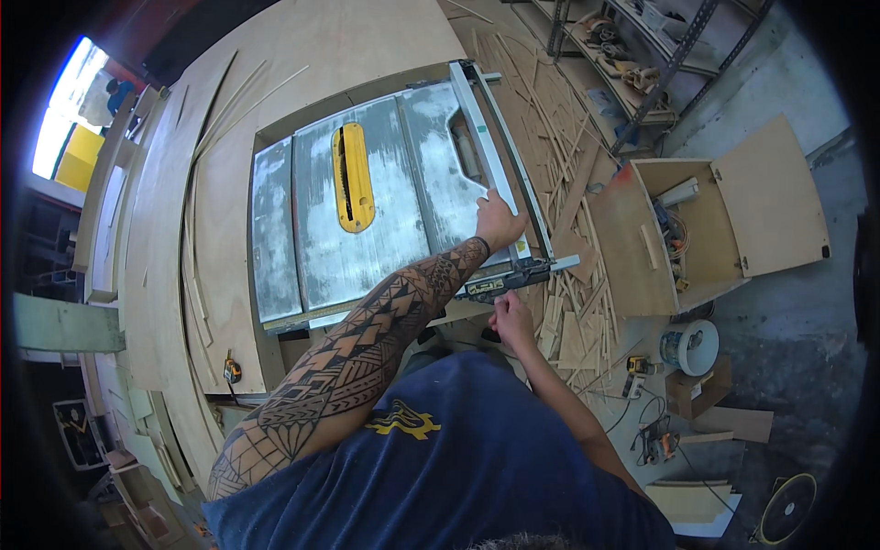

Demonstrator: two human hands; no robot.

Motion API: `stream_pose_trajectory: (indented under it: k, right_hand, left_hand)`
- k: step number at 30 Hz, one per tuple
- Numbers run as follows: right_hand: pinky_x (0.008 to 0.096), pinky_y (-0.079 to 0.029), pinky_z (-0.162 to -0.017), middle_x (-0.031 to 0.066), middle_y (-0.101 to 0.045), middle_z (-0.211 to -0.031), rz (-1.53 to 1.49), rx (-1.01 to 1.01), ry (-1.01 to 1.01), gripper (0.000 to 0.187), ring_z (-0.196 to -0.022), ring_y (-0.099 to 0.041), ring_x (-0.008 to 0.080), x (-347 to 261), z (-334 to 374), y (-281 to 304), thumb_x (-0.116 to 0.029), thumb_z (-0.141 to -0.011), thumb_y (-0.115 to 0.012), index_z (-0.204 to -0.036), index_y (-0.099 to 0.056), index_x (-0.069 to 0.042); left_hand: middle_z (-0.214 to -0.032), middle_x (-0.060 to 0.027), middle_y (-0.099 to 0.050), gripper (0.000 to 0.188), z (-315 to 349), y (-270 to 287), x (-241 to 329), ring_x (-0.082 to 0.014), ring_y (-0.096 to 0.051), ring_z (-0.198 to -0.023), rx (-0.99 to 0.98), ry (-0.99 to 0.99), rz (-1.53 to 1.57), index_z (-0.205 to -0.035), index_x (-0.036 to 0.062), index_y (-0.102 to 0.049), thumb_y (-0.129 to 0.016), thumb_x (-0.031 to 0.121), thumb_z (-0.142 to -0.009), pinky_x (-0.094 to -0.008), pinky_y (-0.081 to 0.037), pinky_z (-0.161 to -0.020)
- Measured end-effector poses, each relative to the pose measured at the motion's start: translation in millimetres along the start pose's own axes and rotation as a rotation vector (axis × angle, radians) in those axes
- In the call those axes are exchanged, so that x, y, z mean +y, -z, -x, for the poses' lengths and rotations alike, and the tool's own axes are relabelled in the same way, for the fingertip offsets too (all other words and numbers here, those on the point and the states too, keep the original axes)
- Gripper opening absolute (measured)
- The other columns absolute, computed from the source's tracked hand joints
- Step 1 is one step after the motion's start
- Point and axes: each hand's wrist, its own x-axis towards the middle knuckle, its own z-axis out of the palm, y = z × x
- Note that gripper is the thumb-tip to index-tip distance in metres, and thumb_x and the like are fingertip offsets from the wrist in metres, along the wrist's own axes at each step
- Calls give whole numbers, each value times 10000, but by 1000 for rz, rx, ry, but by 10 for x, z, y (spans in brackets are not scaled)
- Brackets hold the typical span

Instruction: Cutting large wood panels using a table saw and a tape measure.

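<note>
Rip fence (495, 174) beside wood offcuts (573, 312)

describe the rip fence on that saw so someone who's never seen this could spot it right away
Find the grey metal table saw top set into the plywood bench. Along its right edge runs the rip fence, under the left hand. It is the one long pale rail; the yellow insert is short and lies mid-table.

grey saw table (367, 229), yellow insert (353, 177), navy shirt (458, 477)
</note>
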Motion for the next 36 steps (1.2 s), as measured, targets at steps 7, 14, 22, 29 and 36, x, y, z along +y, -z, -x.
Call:
stream_pose_trajectory:
  k: [7,14,22,29,36]
  right_hand:
    - [367,-549,-603,97,-744,-780,-80,-22,-70,257,-613,-698,214,-99,330,-410,-264,-1090,-530,-1005,-540,-21]
    - [312,-534,-613,111,-676,-1008,-396,-4,-285,313,-700,-674,165,96,129,267,-293,-1073,-589,-1206,-536,-16]
    - [416,-425,-1115,223,-607,-1370,-117,64,539,498,-1304,-582,330,-1341,108,324,-345,-1124,-463,-1430,-524,42]
    - [463,-400,-1154,325,-541,-1448,117,-281,684,504,-1375,-512,466,-2012,283,-272,-383,-1106,-491,-1366,-605,34]
    - [475,-386,-1172,348,-513,-1466,87,-449,745,513,-1436,-449,478,-2361,425,-825,-385,-1094,-514,-1407,-581,16]
  left_hand:
    - [-1361,-396,-451,880,0,23,5,-571,-544,-1250,-23,42,21,-1405,-126,-356,-804,355,-821,-538,-507,-1063]
    - [-1266,-273,-576,722,167,615,-181,-387,-653,-1150,-74,33,391,-1400,-78,-419,-757,270,-866,-467,-556,-983]
    - [-1045,-96,-720,392,613,1507,-788,-179,-707,-904,72,37,964,-1241,-45,-609,-677,271,-1019,-325,-588,-797]
    - [-1071,-35,-710,335,720,1910,-1443,-90,-707,-879,-28,-6,1282,-1320,19,-594,-540,269,-1103,-266,-613,-749]
    - [-1011,-34,-722,307,991,2670,-1877,-94,-721,-831,25,-16,1243,-1246,-3,-618,-594,252,-1076,-261,-619,-698]
